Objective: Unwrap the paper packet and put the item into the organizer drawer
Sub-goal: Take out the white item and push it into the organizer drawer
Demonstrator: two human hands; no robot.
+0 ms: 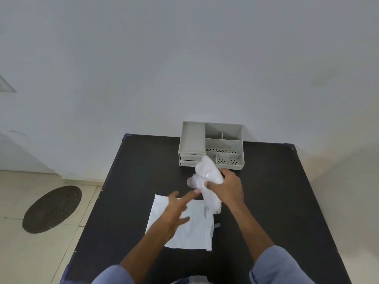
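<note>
Right hand [226,186] grips the crumpled packet [208,173], long axis 11-to-5; left hand [178,208] spread, fingertips touching it; organizer [211,145] at 12, drawers shut.

Our right hand [226,186] sits just right of frame centre, its grip closed, knuckles facing up, the forearm running down to the lower right where a blue sleeve [281,265] begins. Our left hand [177,210] lies lower and left of it, fingers [191,194] spread and extended up-right, grip loose, forearm reaching from the bottom edge.
</note>
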